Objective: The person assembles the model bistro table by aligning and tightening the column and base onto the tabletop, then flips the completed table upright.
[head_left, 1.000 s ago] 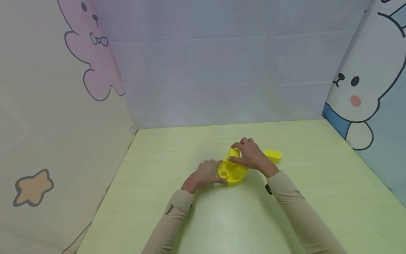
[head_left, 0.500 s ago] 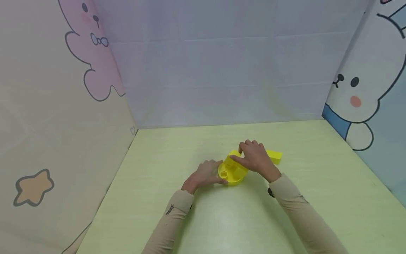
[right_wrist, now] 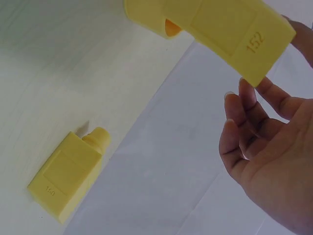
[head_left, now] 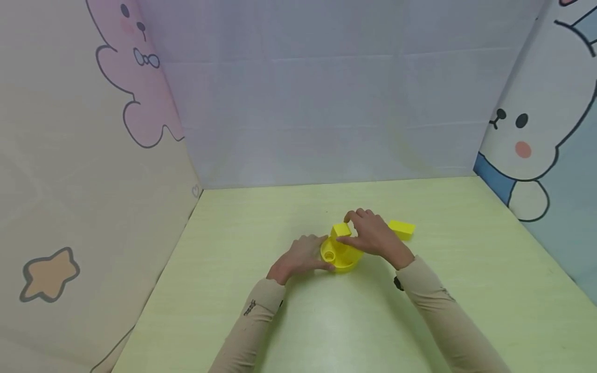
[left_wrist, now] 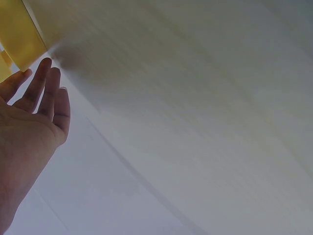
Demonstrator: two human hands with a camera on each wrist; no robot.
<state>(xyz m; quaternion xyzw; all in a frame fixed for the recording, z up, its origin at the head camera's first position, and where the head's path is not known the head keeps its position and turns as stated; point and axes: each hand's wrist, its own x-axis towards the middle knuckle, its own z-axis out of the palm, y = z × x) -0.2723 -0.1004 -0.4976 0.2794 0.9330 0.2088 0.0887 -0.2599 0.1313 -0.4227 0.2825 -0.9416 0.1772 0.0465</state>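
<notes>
A round, shallow yellow base [head_left: 344, 267] with a ring-shaped socket [head_left: 329, 256] sits mid-table. My left hand [head_left: 305, 254] holds it from the left, thumb at the near rim and a fingertip at the far side. Above the base stands a yellow block [head_left: 340, 230]; in the right wrist view this block [right_wrist: 234, 29] bears the number 152. My right hand [head_left: 371, 234] pinches it between thumb and fingers from the right. Its lower end is hidden, so I cannot tell how it meets the base.
Behind my right hand, a second yellow block [head_left: 402, 229] lies on the pale table [head_left: 233, 228]. The right wrist view shows a round knob on this block's [right_wrist: 66, 171] end. Printed cloth walls border the table's left, back and right sides.
My right hand first shifted right and tilted the block, then came back slightly left with the block more upright. My left hand and the base have stayed put.
</notes>
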